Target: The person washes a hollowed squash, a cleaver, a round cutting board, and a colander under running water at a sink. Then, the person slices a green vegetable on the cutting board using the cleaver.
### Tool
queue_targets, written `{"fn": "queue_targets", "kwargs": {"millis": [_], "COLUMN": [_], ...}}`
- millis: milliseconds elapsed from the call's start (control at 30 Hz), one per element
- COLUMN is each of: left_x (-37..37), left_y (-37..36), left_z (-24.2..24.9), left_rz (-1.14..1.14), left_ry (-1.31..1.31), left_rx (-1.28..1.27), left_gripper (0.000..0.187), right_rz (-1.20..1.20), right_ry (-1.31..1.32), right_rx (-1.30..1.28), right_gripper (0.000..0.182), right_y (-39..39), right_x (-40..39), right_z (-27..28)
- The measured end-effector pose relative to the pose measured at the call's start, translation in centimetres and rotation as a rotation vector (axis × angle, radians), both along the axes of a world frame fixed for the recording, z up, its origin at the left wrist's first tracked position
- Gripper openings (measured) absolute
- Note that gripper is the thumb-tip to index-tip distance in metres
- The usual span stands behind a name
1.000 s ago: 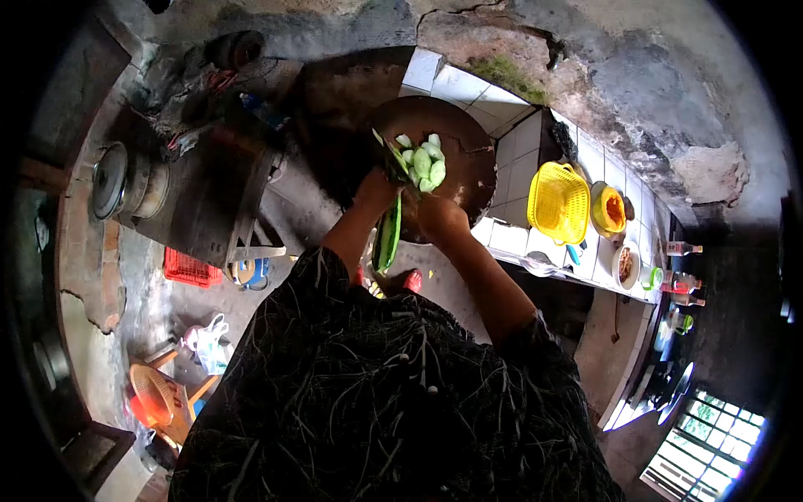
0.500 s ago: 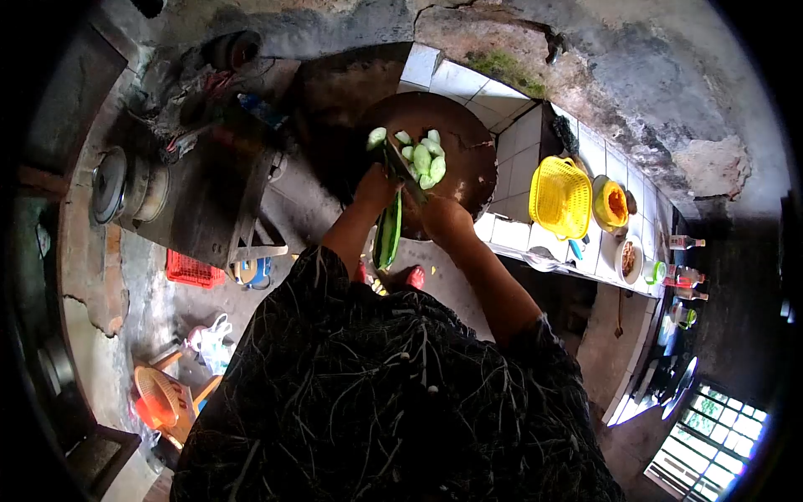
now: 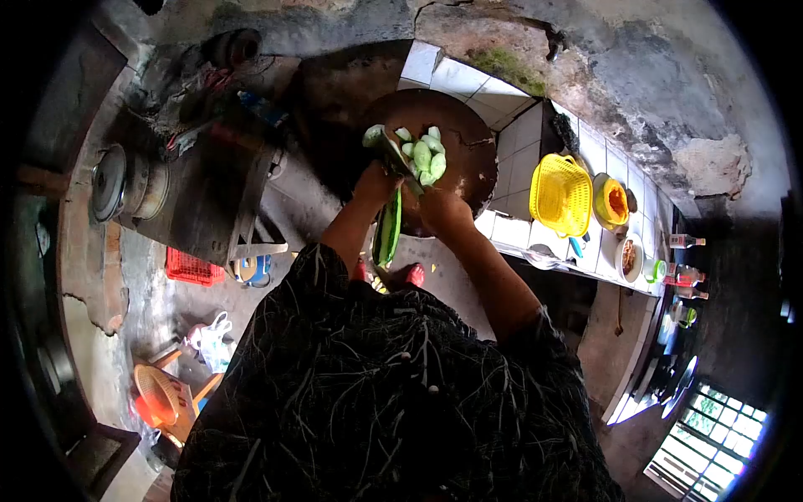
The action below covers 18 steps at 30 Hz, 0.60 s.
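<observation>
My left hand [image 3: 375, 184] is closed around a long, pale-striped green gourd [image 3: 389, 231], whose lower part hangs toward my body. In my right hand [image 3: 444, 211] is a knife, its dark blade [image 3: 396, 156] slanting up and left against the gourd's top end by my left fingers. Both hands are over the near part of a wide brown wok [image 3: 468, 134]. Several pale green gourd pieces [image 3: 428, 156] lie in the wok, and one pale piece [image 3: 373, 135] shows beside the blade at the left. My fingertips are partly hidden.
To the right, a white-tiled ledge [image 3: 592, 155] holds a yellow basket [image 3: 560, 197], a cut pumpkin [image 3: 614, 204], a white bowl [image 3: 629, 258] and several bottles. A dark wooden table [image 3: 188, 205] with stacked pots stands at left, above a red crate [image 3: 194, 268].
The knife blade has turned and shifted slightly up and left at the gourd's end, showing more of its flat side. Both hands stay nearly in place.
</observation>
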<state>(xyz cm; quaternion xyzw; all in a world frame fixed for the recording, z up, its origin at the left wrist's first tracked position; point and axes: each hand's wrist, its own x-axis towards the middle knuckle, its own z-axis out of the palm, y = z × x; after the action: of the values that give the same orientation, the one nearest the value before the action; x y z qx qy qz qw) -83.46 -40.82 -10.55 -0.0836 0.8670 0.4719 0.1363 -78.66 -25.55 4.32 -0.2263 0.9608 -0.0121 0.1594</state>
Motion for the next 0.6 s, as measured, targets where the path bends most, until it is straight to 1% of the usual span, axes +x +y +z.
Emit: {"fn": "queue_targets", "kwargs": {"millis": [33, 67, 133, 167, 200, 233, 267, 300, 333, 367, 433, 467, 500, 533, 567, 600], "left_x": [-0.3, -0.7, -0.1, -0.4, -0.8, -0.6, -0.2, -0.3, -0.4, -0.2, -0.1, 0.0, 0.0, 0.0, -0.2, -0.4], "left_y": [0.1, 0.0, -0.1, -0.1, -0.2, -0.1, 0.0, 0.0, 0.0, 0.0, 0.1, 0.1, 0.1, 0.2, 0.1, 0.0], "left_z": [0.4, 0.9, 1.2, 0.2, -0.8, -1.6, -0.9, 1.2, 1.7, 1.4, 0.5, 1.3, 2.0, 2.4, 1.9, 1.5], "left_rz": [0.009, 0.008, 0.029, 0.031, 0.02, 0.003, -0.001, 0.012, 0.033, 0.036, 0.096, 0.096, 0.08, 0.064, 0.063, -0.021], "left_ry": [0.145, 0.158, 0.036, 0.032, 0.068, 0.101, 0.101, 0.033, -0.038, -0.04, -0.014, -0.015, -0.06, -0.106, -0.108, 0.018], "left_rx": [0.071, 0.069, -0.018, -0.018, 0.001, 0.02, 0.021, 0.014, 0.011, 0.011, 0.067, 0.067, 0.009, -0.049, -0.048, -0.101], "left_gripper": [0.06, 0.06, 0.06, 0.06, 0.06, 0.059, 0.059, 0.06, 0.062, 0.062, 0.062, 0.062, 0.059, 0.057, 0.057, 0.054], "right_rz": [-0.038, -0.075, -0.095, -0.12, -0.116, -0.092, -0.069, -0.072, 0.027, 0.126, 0.131, 0.132, 0.131, 0.117, 0.102, 0.1], "right_ry": [-0.069, -0.132, -0.094, -0.061, -0.067, -0.139, -0.202, -0.188, -0.091, -0.006, 0.034, 0.074, 0.074, 0.066, 0.057, 0.052], "right_rx": [-0.038, -0.078, -0.101, -0.122, -0.121, -0.042, 0.036, 0.033, 0.049, 0.065, 0.038, 0.012, 0.013, 0.069, 0.127, 0.129], "right_gripper": [0.022, 0.022, 0.022, 0.022, 0.022, 0.021, 0.021, 0.021, 0.02, 0.021, 0.023, 0.024, 0.024, 0.025, 0.025, 0.025], "right_y": [0.0, -0.1, -0.1, -0.4, -0.2, 0.3, 0.8, 1.2, 1.5, 1.7, 1.6, 1.2, 1.1, 0.5, 0.1, 0.1], "right_x": [-0.5, -1.1, -0.8, -0.5, -0.8, -1.1, -1.3, -1.6, -1.8, -1.4, -1.5, -1.4, -1.0, 0.0, 0.5, 0.3], "right_z": [0.2, 0.5, 0.9, 1.7, 0.4, -2.0, -3.7, -4.4, -4.6, -4.9, -4.8, -3.8, -2.8, -0.5, 0.6, -1.1]}}
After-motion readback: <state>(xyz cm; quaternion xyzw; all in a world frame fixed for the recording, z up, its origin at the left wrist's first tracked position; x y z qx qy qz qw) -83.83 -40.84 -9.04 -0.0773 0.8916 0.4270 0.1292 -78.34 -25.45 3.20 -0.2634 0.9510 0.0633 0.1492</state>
